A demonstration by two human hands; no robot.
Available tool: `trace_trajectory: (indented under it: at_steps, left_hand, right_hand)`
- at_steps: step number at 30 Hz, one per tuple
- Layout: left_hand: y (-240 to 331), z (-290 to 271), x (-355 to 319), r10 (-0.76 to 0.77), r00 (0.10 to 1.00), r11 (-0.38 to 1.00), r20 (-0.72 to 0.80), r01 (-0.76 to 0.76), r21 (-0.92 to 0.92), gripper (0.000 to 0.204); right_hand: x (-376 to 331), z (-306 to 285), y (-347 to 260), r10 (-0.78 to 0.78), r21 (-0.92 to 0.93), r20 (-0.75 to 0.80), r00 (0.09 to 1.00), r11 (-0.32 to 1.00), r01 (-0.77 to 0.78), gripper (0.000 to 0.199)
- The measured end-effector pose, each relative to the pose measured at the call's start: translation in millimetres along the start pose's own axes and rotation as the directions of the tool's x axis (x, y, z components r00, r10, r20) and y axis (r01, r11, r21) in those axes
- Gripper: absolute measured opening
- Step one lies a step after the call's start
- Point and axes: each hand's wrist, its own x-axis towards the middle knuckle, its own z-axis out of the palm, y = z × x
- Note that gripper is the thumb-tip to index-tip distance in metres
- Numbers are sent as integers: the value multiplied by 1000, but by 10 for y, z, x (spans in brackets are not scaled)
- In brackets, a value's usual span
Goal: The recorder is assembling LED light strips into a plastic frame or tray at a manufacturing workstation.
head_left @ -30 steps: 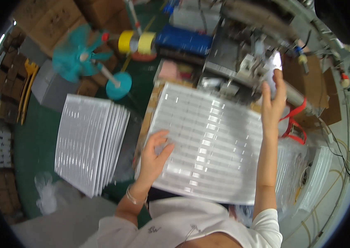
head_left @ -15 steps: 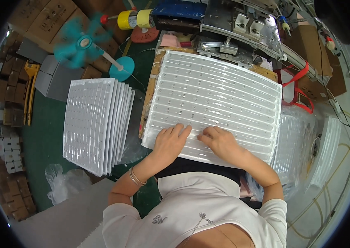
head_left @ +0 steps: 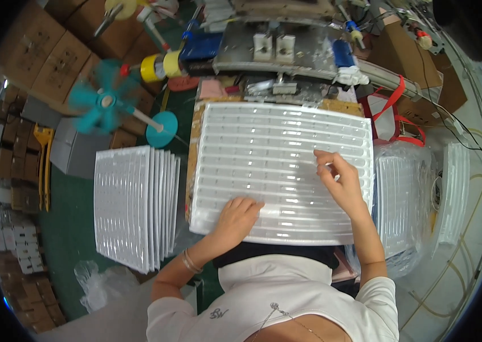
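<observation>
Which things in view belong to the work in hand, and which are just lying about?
In the work:
white ribbed panel, under the left hand, with the right hand over it
brown-edged worktop beneath the panel
stack of similar panels to the left, probably

Apparently just lying about:
teal fan
cardboard cartons
crumpled clear plastic on the floor
red-strapped bag

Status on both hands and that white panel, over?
Left hand on white panel, near side. Right hand over its right half, contact unclear. No obstruction visible.
</observation>
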Motion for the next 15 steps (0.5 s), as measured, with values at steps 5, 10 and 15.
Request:
trace_trajectory:
  at_steps: [5,10,15]
  left_hand:
    - [-53,-379,380,37,973,998,-228,-48,-42,29]
    - [122,-1056,1810,177,735,983,-654,-102,152,31]
    - [-132,-1228,3043,382,641,870,-666,-6,493,33]
  right_hand:
    - [231,-128,-49,-333,44,-170,928,938,344,25]
    - [612,-393,-269,-323,143,-346,881,910,390,29]
    - [1307,-414,-118,-356,-10,-465,810,918,397,24]
